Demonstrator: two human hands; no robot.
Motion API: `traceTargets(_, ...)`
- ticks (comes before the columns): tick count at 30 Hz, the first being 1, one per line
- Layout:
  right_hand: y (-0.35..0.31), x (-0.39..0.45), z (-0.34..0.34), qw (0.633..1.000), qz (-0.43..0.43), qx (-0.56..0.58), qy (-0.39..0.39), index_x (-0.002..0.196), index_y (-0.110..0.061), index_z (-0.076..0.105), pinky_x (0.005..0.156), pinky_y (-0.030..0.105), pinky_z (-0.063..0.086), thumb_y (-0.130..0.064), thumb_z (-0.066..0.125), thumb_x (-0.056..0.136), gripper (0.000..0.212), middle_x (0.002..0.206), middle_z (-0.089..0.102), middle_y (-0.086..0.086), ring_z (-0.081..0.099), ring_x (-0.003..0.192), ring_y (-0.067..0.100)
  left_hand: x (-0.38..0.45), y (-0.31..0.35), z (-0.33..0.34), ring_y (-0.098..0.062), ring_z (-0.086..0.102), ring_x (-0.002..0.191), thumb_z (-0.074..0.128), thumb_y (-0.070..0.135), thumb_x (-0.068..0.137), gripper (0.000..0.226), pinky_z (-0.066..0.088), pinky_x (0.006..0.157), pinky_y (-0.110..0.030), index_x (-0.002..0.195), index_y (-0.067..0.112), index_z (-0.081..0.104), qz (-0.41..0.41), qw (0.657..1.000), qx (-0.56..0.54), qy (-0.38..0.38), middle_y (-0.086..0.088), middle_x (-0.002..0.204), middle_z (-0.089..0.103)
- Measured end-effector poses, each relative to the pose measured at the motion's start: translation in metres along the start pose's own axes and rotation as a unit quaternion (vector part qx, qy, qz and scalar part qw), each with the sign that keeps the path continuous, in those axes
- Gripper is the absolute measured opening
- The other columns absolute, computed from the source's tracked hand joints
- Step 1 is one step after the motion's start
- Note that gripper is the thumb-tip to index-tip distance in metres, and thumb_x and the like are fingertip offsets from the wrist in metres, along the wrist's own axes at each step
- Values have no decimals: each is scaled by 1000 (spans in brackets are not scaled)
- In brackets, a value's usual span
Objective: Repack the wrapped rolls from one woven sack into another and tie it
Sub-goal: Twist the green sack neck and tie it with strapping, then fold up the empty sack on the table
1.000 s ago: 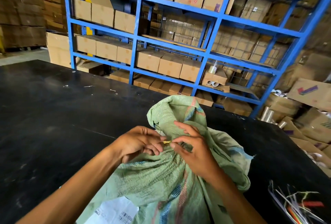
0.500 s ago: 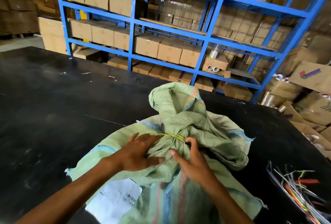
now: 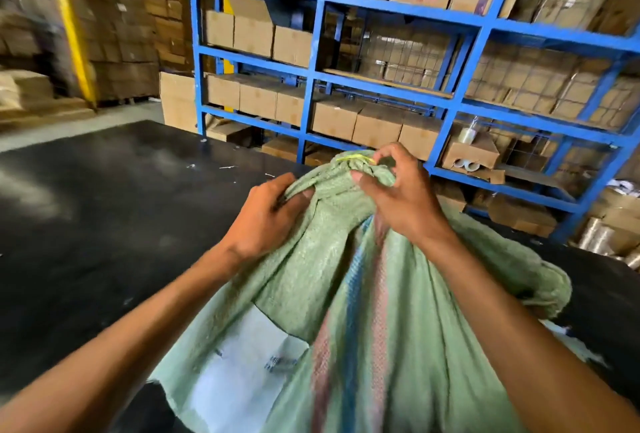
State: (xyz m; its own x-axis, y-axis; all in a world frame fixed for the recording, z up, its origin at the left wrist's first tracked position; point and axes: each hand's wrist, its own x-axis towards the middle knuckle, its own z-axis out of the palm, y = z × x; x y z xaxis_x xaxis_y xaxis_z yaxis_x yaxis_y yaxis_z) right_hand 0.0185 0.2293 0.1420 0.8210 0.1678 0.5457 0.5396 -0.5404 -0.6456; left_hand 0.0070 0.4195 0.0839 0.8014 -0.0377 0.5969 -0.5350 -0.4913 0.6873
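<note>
right fingers: I see them pinching the yellow tie at the bunched neck of the sack; thumb pressed into the cloth just under the tie.
right hand: clenched round the neck, wrist over the sack's striped side.
left fingers: curled into a fold of cloth just left of and below the neck, grasping it.
left hand: holds that fold taut against the right.
tie: looped round the neck top; I can't tell whether a knot is finished, the frame is motion-blurred.
sack: green woven, pulled up toward me off the black table, lower part with the white label hanging near me.
rolls: not visible; presumably inside, I can't confirm.
step, my read: cinching or checking the tie, late in the task.
how I'd do it well: keep the left pulling cloth down and away so the neck stays narrow; right draws the tie ends tight close to the gather, not at the loose lip; test with a tug before letting go.
risk: tie sitting near the very top may slip off if the neck relaxes.
behind: blue rack of cartons.
</note>
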Motion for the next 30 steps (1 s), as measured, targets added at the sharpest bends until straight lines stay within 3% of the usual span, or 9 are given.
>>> traceTargets(3, -15, 48, 17, 999, -43, 3, -15, 101, -11, 53, 89, 34, 44, -27, 70, 84, 28, 108, 61, 2, 57, 101, 18, 20, 5, -32, 3, 43, 51, 56, 18, 94, 30, 31, 49, -12, 66, 27, 49, -9, 998, 0, 65, 16, 54, 53)
traceTargets(5, -26, 80, 34, 997, -65, 13, -35, 97, -15, 52, 85, 29, 43, -28, 70, 84, 26, 109, 59, -1, 55, 102, 16, 34, 2, -52, 1, 44, 55, 57, 20, 93, 16, 35, 51, -15, 78, 14, 59, -26, 993, 34, 110, 10, 62, 55)
traceTargets(7, -34, 105, 55, 994, -92, 26, -60, 93, -18, 49, 85, 29, 42, -27, 68, 85, 23, 109, 58, -1, 54, 104, 16, 44, -5, -69, 8, 48, 55, 57, 17, 92, 10, 34, 51, -7, 84, 13, 60, -39, 986, 53, 151, 14, 65, 55)
traceTargets(12, -28, 147, 114, 986, -133, 39, -95, 97, -15, 50, 85, 41, 47, -30, 64, 88, 23, 100, 61, 3, 59, 98, 35, 55, -35, -93, -2, 46, 56, 59, 19, 91, 13, 36, 52, -15, 80, 11, 58, -74, 969, 113, 209, 6, 65, 55)
traceTargets(16, -2, 170, 158, 978, -153, 45, -132, 89, -24, 44, 84, 42, 46, -33, 62, 88, 20, 97, 60, 0, 59, 97, 27, 53, -71, -90, 1, 47, 57, 62, 20, 89, 22, 39, 56, -24, 69, 19, 51, -109, 955, 149, 232, 9, 60, 53)
traceTargets(19, 28, 173, 195, 977, -128, 50, -164, 88, -24, 44, 79, 36, 42, -29, 63, 88, 19, 97, 55, -3, 53, 96, 17, 41, -104, -76, 7, 54, 69, 63, 19, 88, 6, 40, 63, -15, 83, 20, 61, -134, 952, 159, 225, 16, 71, 59)
traceTargets(22, 70, 157, 236, 975, -92, 40, -196, 90, -21, 46, 65, 32, 30, -26, 63, 89, 18, 94, 56, -1, 51, 86, 16, 21, -152, -57, -14, 65, 95, 60, 32, 87, 24, 51, 81, -32, 106, 18, 65, -208, 942, 181, 191, 6, 98, 70)
traceTargets(25, 106, 129, 264, 974, -70, 24, -213, 95, -14, 51, 59, 30, 22, -24, 63, 88, 17, 80, 54, -2, 50, 76, 20, -1, -184, -40, -20, 66, 95, 58, 36, 87, 25, 52, 79, -36, 105, 20, 65, -259, 931, 214, 144, 1, 99, 72)
traceTargets(30, 144, 100, 246, 964, -75, -19, -254, 125, -21, 61, 90, 22, 35, -31, 66, 86, 40, 116, 59, 2, 54, 111, 18, -17, -195, -22, -29, 62, 92, 60, 39, 88, 27, 43, 73, -33, 101, 15, 61, -306, 906, 279, 84, -7, 96, 67)
